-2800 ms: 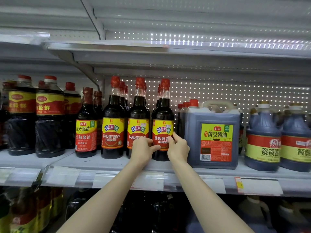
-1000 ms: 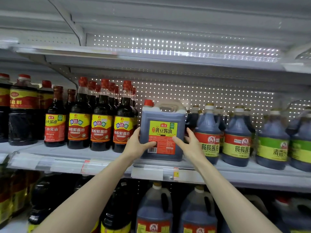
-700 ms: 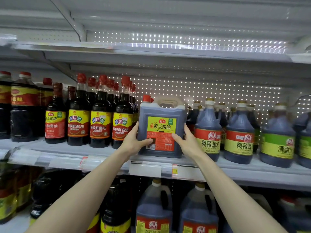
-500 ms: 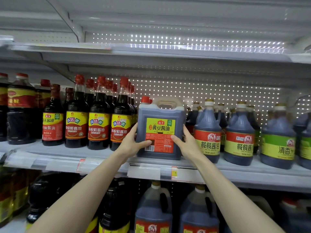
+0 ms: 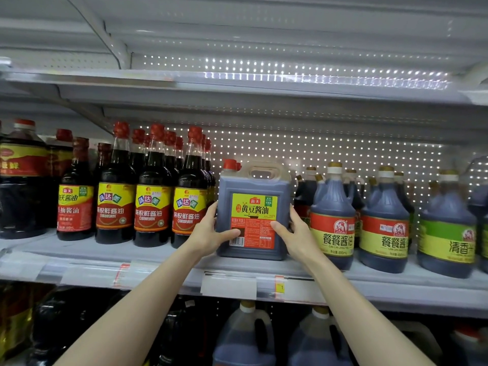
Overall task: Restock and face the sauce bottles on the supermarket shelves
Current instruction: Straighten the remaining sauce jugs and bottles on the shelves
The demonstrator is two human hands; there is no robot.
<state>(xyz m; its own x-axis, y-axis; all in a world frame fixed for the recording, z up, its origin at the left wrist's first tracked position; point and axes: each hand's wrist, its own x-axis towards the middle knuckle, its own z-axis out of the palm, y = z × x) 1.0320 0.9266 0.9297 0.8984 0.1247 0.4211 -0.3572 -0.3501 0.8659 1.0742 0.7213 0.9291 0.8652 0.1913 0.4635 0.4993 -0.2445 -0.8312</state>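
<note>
Jug [image 5: 253, 186] of dark sauce, square, red-capped, handle on top: it sits at the front of the middle shelf [image 5: 383, 283] with its label facing out. It stands between the tall red-capped bottles [image 5: 153, 196] on our left and the round-shouldered bottles [image 5: 331, 207] on our right. We grip its lower sides with the left hand [image 5: 208, 233] and right hand [image 5: 295, 233], fingers curled round the edges and thumbs on the label. We cannot tell whether its base is lifted.

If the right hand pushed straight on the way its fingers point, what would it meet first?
Likely the gold-capped bottle standing behind the jug, though depth is unclear.
</note>
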